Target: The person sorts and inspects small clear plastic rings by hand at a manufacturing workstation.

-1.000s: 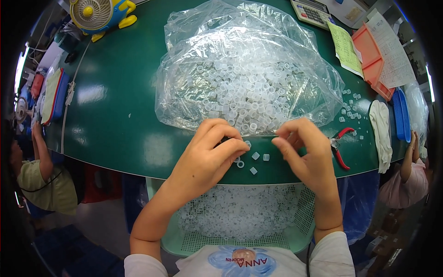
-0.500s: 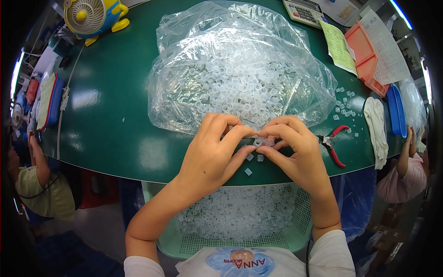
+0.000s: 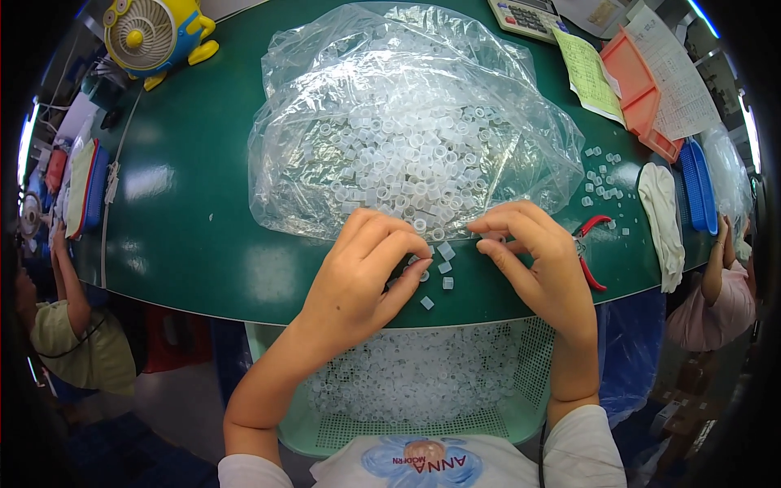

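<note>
My left hand (image 3: 358,272) is over the table's near edge, its thumb and forefinger pinched together; what lies between them is too small to make out. A hand's width to the right, my right hand (image 3: 537,256) has its fingers curled, with a pale bit of a small clear plastic piece showing between thumb and fingers. On the green table between the hands lie several small translucent plastic pieces (image 3: 448,283). Just beyond my fingertips, a large clear plastic bag (image 3: 293,195) lies open around a heap of small translucent plastic rings (image 3: 419,163).
Red-handled nippers (image 3: 591,267) lie right of my right hand, partly hidden by it. Farther right are loose pieces (image 3: 602,180), a white glove (image 3: 661,220) and a blue basket (image 3: 698,191). Below the table edge, a green basket (image 3: 533,370) holds many pieces. A yellow fan (image 3: 154,37) stands far left.
My hands met at a small ring before; now they are apart, the left drawn slightly left and the right moved to the right. More loose pieces show between them.
</note>
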